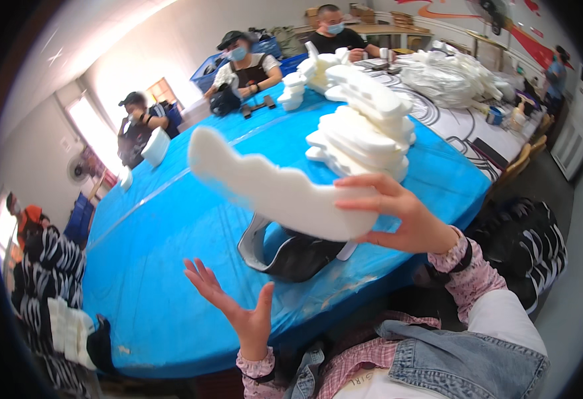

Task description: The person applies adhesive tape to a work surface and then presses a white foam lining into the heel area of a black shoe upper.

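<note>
My right hand [398, 213] grips one end of a long white foam pad [271, 186] with a wavy edge, fingers on top and thumb beneath. The pad is held up over the table, its far end pointing left and slightly blurred. Below it on the blue-covered table lies a black curved fabric piece with a grey lining [298, 258], partly hidden by the pad. My left hand [235, 306] is raised near the table's front edge, fingers spread, holding nothing.
Stacked white foam pieces [364, 139] stand on the blue table cover [172, 266]. Beyond is a white table with a heap of clear plastic bags [448, 76]. Several people sit around. Black-and-white bundles lie right [534, 246] and left [52, 266].
</note>
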Available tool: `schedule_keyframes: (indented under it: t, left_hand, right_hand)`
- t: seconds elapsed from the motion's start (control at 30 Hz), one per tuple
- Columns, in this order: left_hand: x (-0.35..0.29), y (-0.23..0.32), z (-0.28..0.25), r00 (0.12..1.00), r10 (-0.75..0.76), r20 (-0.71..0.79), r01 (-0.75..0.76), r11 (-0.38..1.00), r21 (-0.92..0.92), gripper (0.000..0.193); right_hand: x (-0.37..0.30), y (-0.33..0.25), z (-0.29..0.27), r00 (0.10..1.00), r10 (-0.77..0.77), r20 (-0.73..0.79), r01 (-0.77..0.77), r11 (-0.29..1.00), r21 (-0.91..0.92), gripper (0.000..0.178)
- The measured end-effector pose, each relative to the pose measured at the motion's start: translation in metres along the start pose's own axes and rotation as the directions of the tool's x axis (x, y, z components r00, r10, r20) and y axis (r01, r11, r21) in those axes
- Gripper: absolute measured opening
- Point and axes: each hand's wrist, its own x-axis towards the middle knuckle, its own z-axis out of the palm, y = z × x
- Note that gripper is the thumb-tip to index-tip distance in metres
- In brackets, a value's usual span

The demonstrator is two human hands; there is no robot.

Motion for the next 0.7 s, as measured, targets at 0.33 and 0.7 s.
schedule_keyframes:
  t: [0.33, 0.7]
  left_hand:
    - [0.006, 0.025, 0.010, 0.948, 0.020, 0.316, 0.116, 0.908, -0.403, 0.142]
    - [0.001, 0.039, 0.014, 0.973, -0.006, 0.230, 0.094, 0.922, -0.375, 0.124]
  right_hand:
    - [0.005, -0.039, 0.029, 0.905, -0.274, 0.325, 0.137, 0.912, 0.386, 0.046]
    - [0.008, -0.038, 0.020, 0.975, -0.074, 0.210, -0.005, 0.936, 0.352, 0.082]
